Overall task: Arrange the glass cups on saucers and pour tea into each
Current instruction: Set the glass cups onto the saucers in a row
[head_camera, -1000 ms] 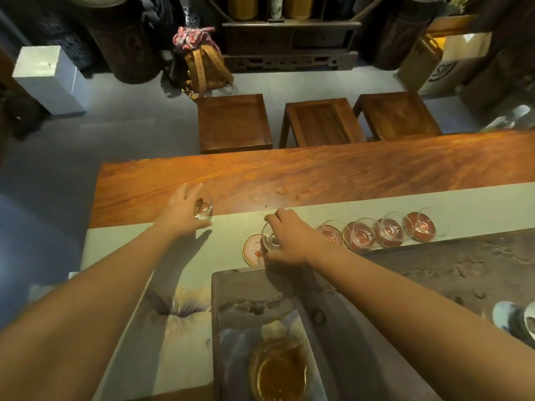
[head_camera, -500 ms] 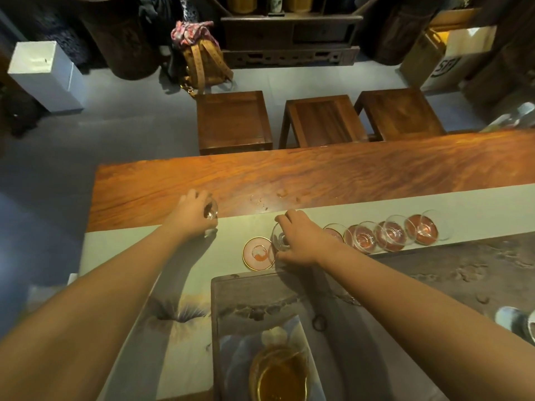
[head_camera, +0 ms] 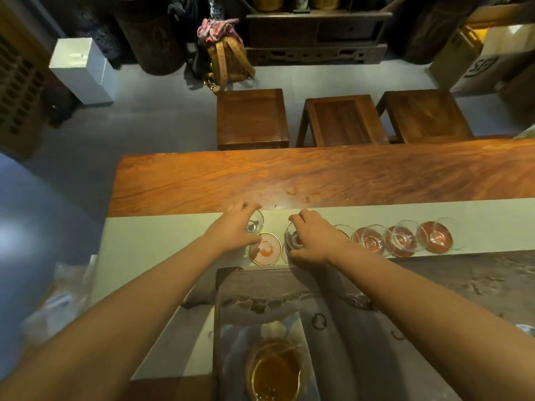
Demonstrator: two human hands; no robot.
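My left hand (head_camera: 234, 230) grips a small glass cup (head_camera: 256, 222) just behind a bare gold-rimmed saucer (head_camera: 265, 249) on the pale table runner (head_camera: 162, 235). Beside it, my right hand (head_camera: 311, 238) is closed around a second glass cup (head_camera: 293, 238) to the right of that saucer. Further right stands a row of glass cups on reddish saucers (head_camera: 403, 238). A glass pitcher of amber tea (head_camera: 274, 369) sits on the dark stone tea tray (head_camera: 434, 287) close to me.
The long wooden table (head_camera: 289, 178) runs behind the runner, with drops of water near its middle. Three wooden stools (head_camera: 338, 120) stand across the table. A backpack (head_camera: 225, 53), a white box and cartons lie on the floor beyond.
My left hand has carried its cup rightward, close up behind the bare saucer. My right hand and its cup have shifted slightly right, uncovering that saucer.
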